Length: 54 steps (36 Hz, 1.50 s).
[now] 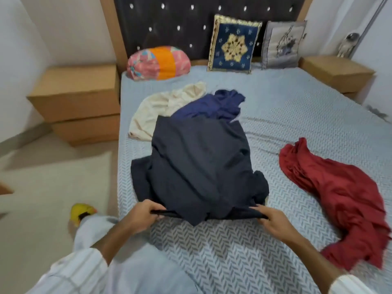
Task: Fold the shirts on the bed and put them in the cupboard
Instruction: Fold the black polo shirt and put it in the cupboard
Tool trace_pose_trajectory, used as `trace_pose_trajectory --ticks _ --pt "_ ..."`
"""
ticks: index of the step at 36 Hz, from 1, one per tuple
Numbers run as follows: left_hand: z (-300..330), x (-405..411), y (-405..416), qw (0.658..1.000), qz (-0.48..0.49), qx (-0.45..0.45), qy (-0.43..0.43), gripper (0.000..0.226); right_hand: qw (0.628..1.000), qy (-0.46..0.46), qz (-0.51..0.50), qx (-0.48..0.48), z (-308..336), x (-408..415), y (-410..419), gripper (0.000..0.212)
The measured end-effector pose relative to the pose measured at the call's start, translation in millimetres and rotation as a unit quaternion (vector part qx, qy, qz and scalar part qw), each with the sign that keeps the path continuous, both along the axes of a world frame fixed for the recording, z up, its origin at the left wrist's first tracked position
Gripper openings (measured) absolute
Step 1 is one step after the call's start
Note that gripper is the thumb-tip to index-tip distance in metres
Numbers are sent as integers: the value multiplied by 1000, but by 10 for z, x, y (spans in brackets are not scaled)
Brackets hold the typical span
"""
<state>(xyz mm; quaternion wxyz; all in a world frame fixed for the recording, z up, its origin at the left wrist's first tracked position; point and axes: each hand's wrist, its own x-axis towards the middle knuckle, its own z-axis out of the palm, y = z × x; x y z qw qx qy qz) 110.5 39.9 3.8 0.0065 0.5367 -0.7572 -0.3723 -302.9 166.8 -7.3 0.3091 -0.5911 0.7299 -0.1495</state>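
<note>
Hands, left hand (142,215) and right hand (269,219), each pinch the dark shirt (199,166) hem on the bed (297,115); it partly hides the blue shirt (214,105).

Items I am seeing from my place at the foot end: dark studded headboard (191,22); pink-and-orange bolster (159,63), blue-and-gold cushion (233,44) and grey cushion (283,45) leaning against it; two wooden bedside units (78,98) (337,73) flanking; a yellow slipper (81,212) lying on the floor.
</note>
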Motion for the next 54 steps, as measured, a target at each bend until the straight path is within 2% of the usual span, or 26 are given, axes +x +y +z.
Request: trace_pose_trajectory --ticks 3,5,7,9,11,13,16,18,20,23,25,27,29,32,34,36,38,42,44,46,48,50,52,54 --pt "-218 51 172 994 -67 -18 -81 31 992 93 74 34 -263 48 161 48" --pt "-296 56 256 986 -95 -31 -135 49 984 156 79 37 -403 111 226 65" --pt "-299 -2 318 974 -123 -65 -181 59 980 187 66 -5 -499 184 229 79" --pt "-264 -100 353 966 -121 -107 -202 57 981 173 48 -69 -415 330 175 74" --pt "-259 -206 353 968 -106 -130 -185 57 985 138 18 -103 -305 478 66 73" --pt "-265 -291 334 979 -74 -114 -151 63 997 60 -7 -48 -147 633 -71 79" --pt "-266 -380 292 998 32 -31 -33 68 992 -87 -56 77 -69 735 -259 82" --pt "-258 -407 278 993 96 53 39 74 986 -113 -52 115 -60 767 -341 84" --pt "-256 -405 257 987 113 95 57 78 981 -126 -38 140 -66 786 -370 76" --pt "-276 -394 236 989 93 95 65 60 974 -158 -2 165 -93 770 -333 67" --pt "-262 -380 247 991 80 81 76 36 977 -132 44 163 -101 747 -271 70" --pt "-222 -367 270 994 60 41 76 18 985 -59 89 137 -91 729 -207 64" --pt "-194 -359 280 995 43 -11 84 17 994 -25 91 61 -66 721 -160 48" --pt "-175 -355 265 982 -14 -142 127 21 990 11 71 -125 20 743 -139 36" --pt "-142 -344 252 961 -70 -227 142 19 964 59 82 -245 46 758 -140 35" --pt "-135 -291 220 944 -125 -278 123 6 938 109 115 -307 13 774 -110 33" --pt "-174 -220 225 942 -166 -284 68 14 920 162 170 -314 -74 796 -36 34" --pt "-214 -166 396 945 -254 -178 -102 29 910 200 279 -233 -327 838 256 41" --pt "-191 -168 451 947 -270 -110 -136 37 923 180 295 -172 -400 855 404 51" --pt "-158 -181 460 950 -268 -87 -136 42 934 142 298 -136 -429 846 521 52" --pt "-136 -215 473 952 -264 -83 -134 46 949 79 274 -133 -414 798 588 53" --pt "-136 -266 511 954 -260 -89 -116 49 968 0 206 -143 -371 754 599 51" --pt "-154 -374 546 955 -258 -115 -89 44 978 -56 91 -176 -367 690 553 41" --pt "-173 -516 573 950 -269 -143 -66 38 976 -62 -54 -200 -387 607 457 29"
